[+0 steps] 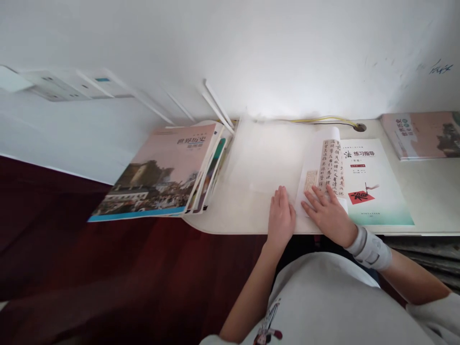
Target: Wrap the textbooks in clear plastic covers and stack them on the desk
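I sit at a pale counter [247, 218] pushed against a white wall [251, 48], with a dark red floor [89, 268] showing below and to my left. A yellow cable [323, 119] runs along the back edge to a round hole [359, 127] in the top. On my left a stack of textbooks [161, 177] lies tilted, its near corner hanging out past the counter's rounded front edge. Far off at the right back corner lies another pinkish book [424, 134], well apart from my hands. Between the stack and the book in front of me the surface is bare and brightly lit (the glare washes out much of it), so the free space lies there and toward the wall.

Directly before me is a calligraphy practice book [373, 191], white and green with a red mark on its cover. A loose page [328, 163] with columns of brush characters curls up over its left side. My right hand [328, 213] lies flat with fingers spread on the lower part of that page, pressing it down near the front edge. My left hand [281, 218] rests palm down just beside it, fingers straight and close together, on a thin pale sheet [266, 158]. Neither hand grips anything. A grey band [370, 249] wraps my right wrist
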`<act>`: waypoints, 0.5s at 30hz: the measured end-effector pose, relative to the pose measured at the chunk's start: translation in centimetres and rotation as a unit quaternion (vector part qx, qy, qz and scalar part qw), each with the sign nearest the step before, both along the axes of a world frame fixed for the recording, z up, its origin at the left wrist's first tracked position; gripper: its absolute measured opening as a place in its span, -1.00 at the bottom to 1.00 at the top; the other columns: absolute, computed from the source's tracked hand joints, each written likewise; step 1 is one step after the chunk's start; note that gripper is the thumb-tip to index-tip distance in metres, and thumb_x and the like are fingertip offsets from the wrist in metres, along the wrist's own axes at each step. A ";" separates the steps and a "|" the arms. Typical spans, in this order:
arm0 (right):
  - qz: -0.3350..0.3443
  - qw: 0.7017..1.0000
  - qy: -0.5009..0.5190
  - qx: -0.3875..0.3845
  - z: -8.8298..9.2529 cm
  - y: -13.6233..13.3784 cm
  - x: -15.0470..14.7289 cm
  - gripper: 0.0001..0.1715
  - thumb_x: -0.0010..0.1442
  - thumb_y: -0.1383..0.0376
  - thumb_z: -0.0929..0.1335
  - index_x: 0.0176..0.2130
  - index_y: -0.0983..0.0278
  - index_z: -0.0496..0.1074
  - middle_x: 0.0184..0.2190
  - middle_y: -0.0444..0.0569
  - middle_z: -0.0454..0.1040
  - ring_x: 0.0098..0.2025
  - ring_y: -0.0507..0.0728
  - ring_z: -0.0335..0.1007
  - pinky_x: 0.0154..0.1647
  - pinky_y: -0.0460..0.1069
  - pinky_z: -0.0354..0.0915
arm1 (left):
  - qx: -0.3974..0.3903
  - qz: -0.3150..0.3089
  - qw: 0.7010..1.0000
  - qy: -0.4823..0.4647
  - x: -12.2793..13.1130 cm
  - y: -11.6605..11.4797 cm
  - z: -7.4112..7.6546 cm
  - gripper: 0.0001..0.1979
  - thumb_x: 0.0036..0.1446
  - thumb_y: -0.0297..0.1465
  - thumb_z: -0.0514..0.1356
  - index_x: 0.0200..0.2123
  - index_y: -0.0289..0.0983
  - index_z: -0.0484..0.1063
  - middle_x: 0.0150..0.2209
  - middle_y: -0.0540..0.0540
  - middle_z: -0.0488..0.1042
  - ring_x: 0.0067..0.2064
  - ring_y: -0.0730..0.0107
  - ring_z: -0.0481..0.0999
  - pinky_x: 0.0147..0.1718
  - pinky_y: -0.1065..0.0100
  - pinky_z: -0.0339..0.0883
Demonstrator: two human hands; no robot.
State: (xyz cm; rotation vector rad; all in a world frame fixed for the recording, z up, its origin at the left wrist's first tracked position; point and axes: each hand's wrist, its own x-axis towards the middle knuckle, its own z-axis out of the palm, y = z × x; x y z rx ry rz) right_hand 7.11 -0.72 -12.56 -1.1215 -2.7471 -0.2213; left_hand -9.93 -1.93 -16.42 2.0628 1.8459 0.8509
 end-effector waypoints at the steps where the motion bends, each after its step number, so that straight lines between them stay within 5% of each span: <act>1: 0.002 1.000 -0.001 0.001 0.0 0.0 -0.2 -0.62 0.24 0.37 0.23 0.04 0.25 0.36 0.17 0.12 0.28 0.23 0.32 0.10 0.18 0.41 0.02 | -0.002 0.002 1.000 -0.018 -0.1 -0.1 0.2 -0.45 0.24 -0.44 -0.15 0.29 -0.33 -0.19 0.26 -0.36 0.09 0.30 0.11 0.04 0.19 -0.06 0.04; 11: 0.070 0.997 0.001 -0.015 -0.2 -1.0 -2.3 -0.60 0.27 0.33 0.20 0.07 0.32 0.35 0.14 0.10 0.31 0.21 0.31 0.14 0.22 0.34 -0.01 | -0.045 -0.007 0.995 -0.084 -0.9 -0.1 0.9 -0.46 0.24 -0.37 -0.06 0.26 -0.28 -0.08 0.25 -0.29 0.13 0.30 0.14 0.04 0.20 0.00 0.05; 15: 0.004 1.000 -0.011 0.001 0.4 -0.7 -1.2 -0.59 0.24 0.37 0.23 0.07 0.32 0.34 0.14 0.14 0.31 0.20 0.30 0.16 0.21 0.35 -0.02 | -0.011 -0.027 0.998 -0.049 -0.8 -0.2 0.3 -0.43 0.26 -0.36 -0.08 0.29 -0.30 -0.18 0.27 -0.33 0.08 0.31 0.11 -0.01 0.19 -0.02 0.05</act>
